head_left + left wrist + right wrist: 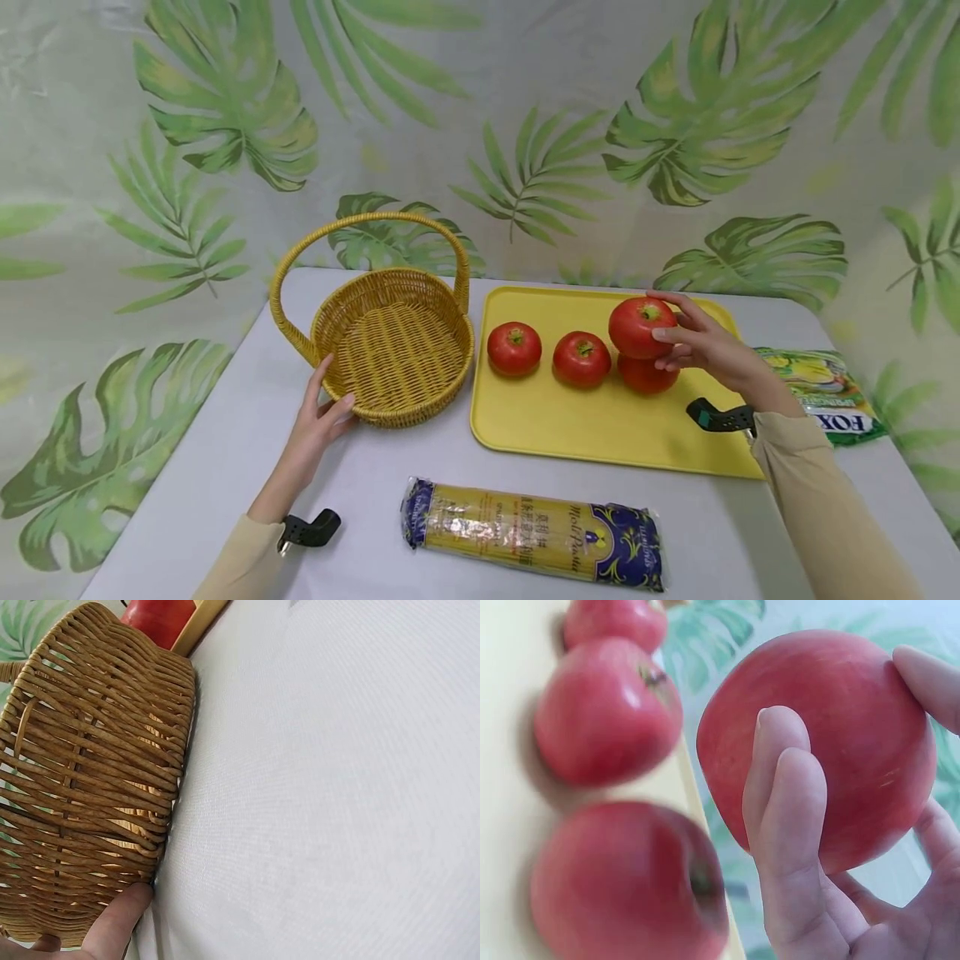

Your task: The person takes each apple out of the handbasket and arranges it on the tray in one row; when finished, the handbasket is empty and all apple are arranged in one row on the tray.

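Observation:
My right hand [712,350] holds a red tomato [636,327] above the yellow tray [585,425]. In the right wrist view, its fingers curl round the held tomato [847,750] from several sides. Three more tomatoes sit on the tray: a left one [514,348], a middle one [581,359] and a right one [647,377], which the held tomato partly covers. At the left, my left hand [318,421] rests against the near-left side of a round wicker basket [397,358]. Its fingers look fairly straight, and one fingertip touches the basket's lower wall [90,780].
The basket's tall hoop handle [367,218] rises at its back left. A pack of spaghetti [525,533] lies along the front of the white table [360,533]. Right of the tray lies a green bag [825,392], partly behind the right wrist. Leaf-print cloth hangs behind.

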A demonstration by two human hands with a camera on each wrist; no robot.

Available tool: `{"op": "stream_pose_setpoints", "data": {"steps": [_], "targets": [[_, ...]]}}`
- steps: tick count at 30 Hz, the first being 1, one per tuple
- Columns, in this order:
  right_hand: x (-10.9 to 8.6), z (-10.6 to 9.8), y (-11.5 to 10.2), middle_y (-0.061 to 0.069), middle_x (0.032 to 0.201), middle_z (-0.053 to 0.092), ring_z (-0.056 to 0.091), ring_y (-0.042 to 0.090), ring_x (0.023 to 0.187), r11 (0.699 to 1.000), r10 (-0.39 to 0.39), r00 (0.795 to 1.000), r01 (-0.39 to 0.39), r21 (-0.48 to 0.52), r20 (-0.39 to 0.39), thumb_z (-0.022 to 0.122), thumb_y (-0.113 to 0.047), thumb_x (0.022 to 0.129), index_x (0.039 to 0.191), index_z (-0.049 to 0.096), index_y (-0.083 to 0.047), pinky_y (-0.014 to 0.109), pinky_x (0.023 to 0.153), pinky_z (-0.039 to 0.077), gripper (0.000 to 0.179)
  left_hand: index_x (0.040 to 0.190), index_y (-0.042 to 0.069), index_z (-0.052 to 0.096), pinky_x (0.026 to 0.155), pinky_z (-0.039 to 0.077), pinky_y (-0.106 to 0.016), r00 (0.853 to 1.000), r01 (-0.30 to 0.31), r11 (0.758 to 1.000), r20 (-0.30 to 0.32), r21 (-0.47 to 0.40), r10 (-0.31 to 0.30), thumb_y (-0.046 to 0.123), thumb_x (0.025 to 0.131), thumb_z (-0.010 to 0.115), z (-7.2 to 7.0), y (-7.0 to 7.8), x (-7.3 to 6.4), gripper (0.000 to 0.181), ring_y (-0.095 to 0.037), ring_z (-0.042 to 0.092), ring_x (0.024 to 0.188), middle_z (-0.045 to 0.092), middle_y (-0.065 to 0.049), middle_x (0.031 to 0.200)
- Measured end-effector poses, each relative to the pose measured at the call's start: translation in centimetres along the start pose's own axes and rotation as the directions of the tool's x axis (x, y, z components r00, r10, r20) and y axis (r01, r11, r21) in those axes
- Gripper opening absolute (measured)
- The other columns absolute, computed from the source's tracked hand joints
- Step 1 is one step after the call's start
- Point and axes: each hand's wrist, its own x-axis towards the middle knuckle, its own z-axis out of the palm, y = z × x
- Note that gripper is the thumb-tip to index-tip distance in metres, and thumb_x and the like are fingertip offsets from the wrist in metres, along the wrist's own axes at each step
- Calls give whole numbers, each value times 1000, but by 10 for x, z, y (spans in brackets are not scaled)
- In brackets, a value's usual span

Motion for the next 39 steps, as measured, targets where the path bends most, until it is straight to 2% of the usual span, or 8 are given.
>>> {"op": "stream_pose_setpoints", "data": {"steps": [8,16,25,31,34,39], "targets": [[-30,-29,17,0,119,47,69,24,74,998,14,995,-7,60,-102,47,-10,101,144,31,-32,30,70,57,51,155,28,3,102,31,-59,1000,9,1000,-7,-7,-9,13,101,49,1,3,-3,72,-46,24,134,-1,-16,157],[-51,-49,34,3,122,33,69,25,79,986,80,983,-53,161,-167,48,-11,101,143,25,-33,31,72,56,53,155,28,5,101,32,-59,1000,-12,1000,-14,13,12,18,100,51,0,0,-2,72,-48,24,133,-1,-19,156],[-63,-58,61,12,130,19,69,31,85,946,226,953,-165,279,-203,53,-13,99,141,21,-36,35,77,55,58,155,28,5,102,32,-58,1000,-9,1000,-10,20,9,18,101,50,-1,1,-1,71,-46,23,134,-3,-16,157],[-64,-57,73,13,129,21,69,34,82,931,231,952,-155,331,-202,52,-10,99,139,24,-34,40,77,55,55,155,26,4,101,32,-58,1000,-5,1000,-11,19,5,17,101,49,-3,0,0,71,-46,24,135,-4,-15,157],[-66,-56,74,14,130,22,69,34,83,926,241,951,-166,340,-192,50,-12,100,142,19,-34,41,77,55,57,155,26,4,101,32,-58,1000,-6,1000,-10,18,6,18,101,49,-2,1,0,71,-45,25,134,-2,-16,157],[-67,-51,69,21,137,13,69,32,84,932,252,948,-184,312,-194,49,-15,101,152,-4,-29,40,76,55,75,155,26,3,102,32,-57,1000,1,1000,-7,17,-1,18,101,49,0,5,-1,71,-45,26,134,-2,-16,157]]}}
